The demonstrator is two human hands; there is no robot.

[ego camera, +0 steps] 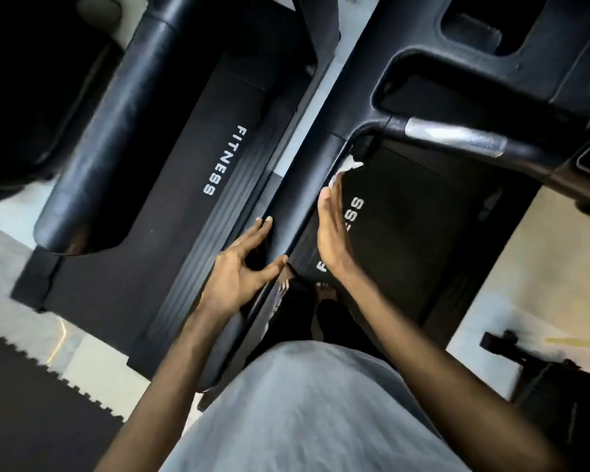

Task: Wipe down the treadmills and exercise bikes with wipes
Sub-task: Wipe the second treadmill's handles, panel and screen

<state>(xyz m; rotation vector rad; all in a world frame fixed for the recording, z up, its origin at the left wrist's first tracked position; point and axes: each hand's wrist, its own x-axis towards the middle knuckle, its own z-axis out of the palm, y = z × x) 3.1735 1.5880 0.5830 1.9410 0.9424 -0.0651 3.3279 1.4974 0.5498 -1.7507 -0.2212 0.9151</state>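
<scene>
White wipe point(346, 170) pinned against black treadmill handrail point(300, 199), at 12 o'clock from right hand point(334, 233); right grip wide, fingers straight, pressing wipe flat. Left hand point(241, 270) at 8 o'clock of the right, resting on same rail, grip wide, thumb and fingers spread. Treadmill belt point(406, 216) at 3 o'clock of both hands, beneath.

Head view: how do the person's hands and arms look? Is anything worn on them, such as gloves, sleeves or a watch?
The left hand and the right hand wear no gloves, and no ring, watch or band shows. The left forearm and the right forearm are uncovered, with no sleeve in view. The only clothing seen is a grey garment on the body.
</scene>
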